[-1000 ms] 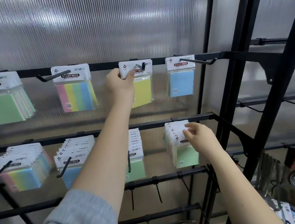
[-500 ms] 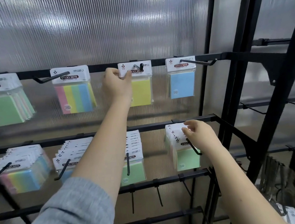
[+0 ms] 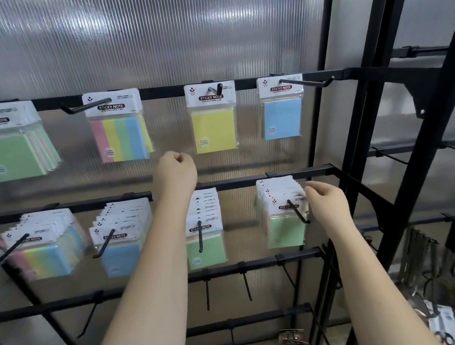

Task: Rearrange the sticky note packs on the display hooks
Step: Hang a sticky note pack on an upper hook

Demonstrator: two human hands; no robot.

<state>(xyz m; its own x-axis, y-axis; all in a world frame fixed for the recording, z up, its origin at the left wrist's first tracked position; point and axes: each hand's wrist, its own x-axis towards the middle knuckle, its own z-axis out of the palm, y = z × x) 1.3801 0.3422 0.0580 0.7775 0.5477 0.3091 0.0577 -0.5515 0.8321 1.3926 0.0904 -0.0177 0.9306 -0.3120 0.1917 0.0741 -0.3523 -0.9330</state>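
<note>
While hanging alone on its hook [image 3: 216, 90] of the top rail [image 3: 160, 90], showing a yellow pad inside, yellow pack [image 3: 212, 117] touching no hand. Left hand [image 3: 175, 172] hovering just below and left of it, fingers curled into a loose fist, holding nothing. Right hand [image 3: 327, 206] reaching to the green stack [image 3: 283, 211] on the middle rail [image 3: 300, 174], fingertips touching the right edge of the white header cards; whether pinching a card or only resting against it, cannot tell. Hanging beside the yellow pack on the top rail: blue pack [image 3: 282, 108] to the right, striped pack [image 3: 119, 126] to the left, and several green packs [image 3: 10, 141] at the far left. Hanging on the middle rail, left of the green stack: another green-fronted stack [image 3: 204, 227] partly behind the left forearm, a blue stack [image 3: 120, 235], and a rainbow stack [image 3: 46, 244]. Standing behind everything, a ribbed translucent panel [image 3: 148, 33].
</note>
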